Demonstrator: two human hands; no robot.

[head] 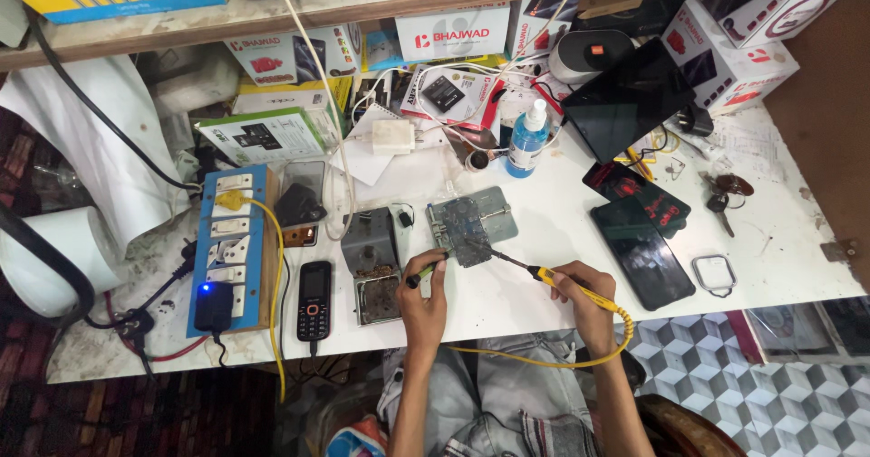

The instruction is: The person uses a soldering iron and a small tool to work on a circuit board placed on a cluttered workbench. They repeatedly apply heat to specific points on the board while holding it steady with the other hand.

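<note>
The right hand (580, 286) is closed around a yellow soldering iron with a thin dark tip (542, 275). The tip touches a grey circuit board (462, 224) clamped in a flat metal holder (494, 214) on the white table (544, 303). The left hand (424, 294) pinches a small green and black tool (418, 277) just beside the board. A black button phone (314, 300) lies well to the left, and a blue spray bottle (528, 139) stands further back.
</note>
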